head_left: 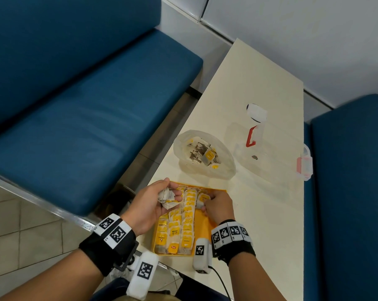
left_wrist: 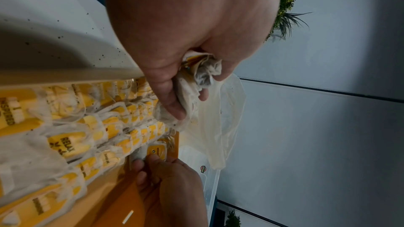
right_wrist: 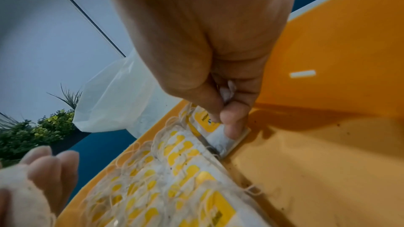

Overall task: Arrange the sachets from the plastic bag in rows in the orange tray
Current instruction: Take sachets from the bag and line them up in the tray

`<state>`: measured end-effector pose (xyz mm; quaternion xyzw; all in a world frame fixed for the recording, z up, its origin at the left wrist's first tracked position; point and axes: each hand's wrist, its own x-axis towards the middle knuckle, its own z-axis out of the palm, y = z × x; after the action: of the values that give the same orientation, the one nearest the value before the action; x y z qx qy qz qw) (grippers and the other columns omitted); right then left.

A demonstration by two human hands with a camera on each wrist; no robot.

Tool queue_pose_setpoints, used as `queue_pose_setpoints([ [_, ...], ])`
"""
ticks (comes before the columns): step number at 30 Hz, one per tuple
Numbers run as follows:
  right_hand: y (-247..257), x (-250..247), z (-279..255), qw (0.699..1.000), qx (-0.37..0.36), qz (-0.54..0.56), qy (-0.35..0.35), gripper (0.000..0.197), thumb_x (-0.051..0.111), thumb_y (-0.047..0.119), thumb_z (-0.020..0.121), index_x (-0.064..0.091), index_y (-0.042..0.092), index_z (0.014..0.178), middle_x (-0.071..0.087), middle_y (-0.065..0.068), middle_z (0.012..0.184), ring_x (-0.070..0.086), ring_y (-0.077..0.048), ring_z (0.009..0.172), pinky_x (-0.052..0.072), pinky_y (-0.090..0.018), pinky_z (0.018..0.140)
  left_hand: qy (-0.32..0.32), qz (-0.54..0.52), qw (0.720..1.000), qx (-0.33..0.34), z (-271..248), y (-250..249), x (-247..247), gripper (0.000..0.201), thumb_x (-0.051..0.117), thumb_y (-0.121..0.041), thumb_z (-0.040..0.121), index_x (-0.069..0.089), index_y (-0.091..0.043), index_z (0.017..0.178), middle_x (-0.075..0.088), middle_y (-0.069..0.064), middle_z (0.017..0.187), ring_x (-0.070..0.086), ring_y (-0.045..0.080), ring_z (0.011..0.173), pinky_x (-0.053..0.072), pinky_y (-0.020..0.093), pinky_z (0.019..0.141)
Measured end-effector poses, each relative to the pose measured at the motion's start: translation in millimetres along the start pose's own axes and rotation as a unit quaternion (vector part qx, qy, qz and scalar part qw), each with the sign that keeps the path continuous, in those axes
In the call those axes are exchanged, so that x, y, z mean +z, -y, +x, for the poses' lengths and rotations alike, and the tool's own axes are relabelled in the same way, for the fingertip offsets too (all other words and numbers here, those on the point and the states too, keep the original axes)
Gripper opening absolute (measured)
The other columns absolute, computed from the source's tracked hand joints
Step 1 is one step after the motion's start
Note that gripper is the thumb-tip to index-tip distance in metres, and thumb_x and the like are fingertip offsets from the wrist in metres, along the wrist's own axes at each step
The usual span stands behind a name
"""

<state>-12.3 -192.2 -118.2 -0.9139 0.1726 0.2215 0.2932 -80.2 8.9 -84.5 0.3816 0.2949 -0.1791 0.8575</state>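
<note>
On the cream desk (head_left: 259, 88) sit one shallow orange plastic tray (head_left: 202, 222) and one crumpled clear plastic bag (head_left: 224, 168). Three rows of white-and-yellow paper sachets (head_left: 187, 210) fill the tray's left part. The left hand (head_left: 150, 203) clutches a bunch of sachets (head_left: 167, 197); the right hand (head_left: 218, 206) pinches one sachet (right_wrist: 218, 137) in the third row.

We see even, bright light on the cream rectangular table (head_left: 259, 101), with soft shadows only; straight lines bow at the head view's edges, both wrist views darken toward their corners, and the nearest yellow-tagged paper sachets (left_wrist: 32, 153) smear into blur
</note>
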Motion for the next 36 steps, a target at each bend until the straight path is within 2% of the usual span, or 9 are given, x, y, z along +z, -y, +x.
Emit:
queue_pose_setpoints([
  [5,5,3,-3,0.999,0.0,0.028,-0.035,0.021,0.055,0.006,0.085,0.072,0.017,0.087,0.075,-0.009,0.084,0.071,-0.029,0.081,0.06,-0.044,0.08,0.001,-0.003,1.0,-0.001,1,-1,-1,0.043,0.049,-0.029,0.106,0.064,0.008,0.122,0.072,0.018,0.099,0.07,0.027,0.091,0.058,0.043,0.089],
  [8,7,4,-3,0.999,0.004,0.031,-0.042,0.023,0.055,0.005,0.084,0.075,0.016,0.09,0.075,-0.009,0.084,0.072,-0.028,0.081,0.06,-0.043,0.079,0.004,-0.002,1.0,-0.001,1,0,-1,0.043,0.048,-0.029,0.106,0.063,0.008,0.122,0.073,0.018,0.099,0.07,0.027,0.091,0.057,0.045,0.091],
  [12,8,6,-1,0.998,0.0,0.015,-0.059,0.02,0.055,0.007,0.086,0.072,0.015,0.078,0.074,-0.009,0.076,0.071,-0.029,0.076,0.06,-0.041,0.076,0.005,-0.002,1.0,-0.002,2,0,-1,0.043,0.048,-0.029,0.106,0.063,0.008,0.122,0.073,0.018,0.098,0.071,0.026,0.088,0.055,0.046,0.094],
  [16,13,7,-4,0.998,0.0,0.023,-0.067,0.018,0.059,0.008,0.085,0.073,0.011,0.073,0.072,-0.009,0.07,0.07,-0.027,0.071,0.058,-0.033,0.073,0.008,-0.004,1.0,-0.002,3,0,-1,0.043,0.047,-0.029,0.106,0.063,0.008,0.122,0.073,0.018,0.098,0.072,0.026,0.087,0.057,0.044,0.091],
  [19,13,6,-7,0.997,0.009,0.039,-0.06,0.016,0.061,0.007,0.083,0.073,0.004,0.074,0.072,-0.011,0.071,0.067,-0.027,0.071,0.048,-0.025,0.065,0.008,-0.007,1.0,-0.002,3,0,-1,0.042,0.047,-0.028,0.106,0.063,0.008,0.121,0.072,0.018,0.098,0.071,0.026,0.087,0.059,0.042,0.086],
  [25,12,9,-6,0.998,0.021,0.039,-0.047,0.017,0.063,0.011,0.084,0.073,0.005,0.073,0.073,-0.01,0.07,0.07,-0.025,0.072,0.054,-0.028,0.066,0.011,-0.006,1.0,-0.004,3,0,-3,0.042,0.047,-0.029,0.106,0.064,0.006,0.119,0.073,0.019,0.1,0.072,0.028,0.091,0.058,0.044,0.089],
  [30,10,1,-12,0.999,0.021,0.019,-0.031,0.016,0.059,0.007,0.076,0.069,-0.004,0.069,0.07,-0.015,0.069,0.061,-0.023,0.064,0.049,-0.028,0.061,0.016,-0.023,1.0,-0.012,2,0,-3,0.04,0.048,-0.03,0.106,0.066,0.004,0.115,0.073,0.021,0.102,0.072,0.032,0.096,0.061,0.044,0.087],
  [33,8,-6,-17,0.999,0.015,0.012,-0.036,0.018,0.057,0.008,0.079,0.072,0.011,0.09,0.072,-0.008,0.083,0.068,-0.021,0.075,0.055,-0.027,0.067,0.017,-0.034,0.999,-0.02,0,-1,-1,0.037,0.049,-0.029,0.106,0.067,0.003,0.112,0.073,0.022,0.103,0.072,0.034,0.099,0.062,0.045,0.087],
  [36,8,-12,-29,0.995,-0.056,0.045,-0.066,0.027,0.057,0.012,0.085,0.066,0.023,0.109,0.07,-0.001,0.099,0.07,-0.025,0.089,0.059,-0.043,0.08,0.021,-0.041,0.999,-0.028,0,-1,1,0.037,0.048,-0.029,0.106,0.067,0.002,0.113,0.073,0.023,0.105,0.071,0.036,0.102,0.062,0.044,0.084],
])
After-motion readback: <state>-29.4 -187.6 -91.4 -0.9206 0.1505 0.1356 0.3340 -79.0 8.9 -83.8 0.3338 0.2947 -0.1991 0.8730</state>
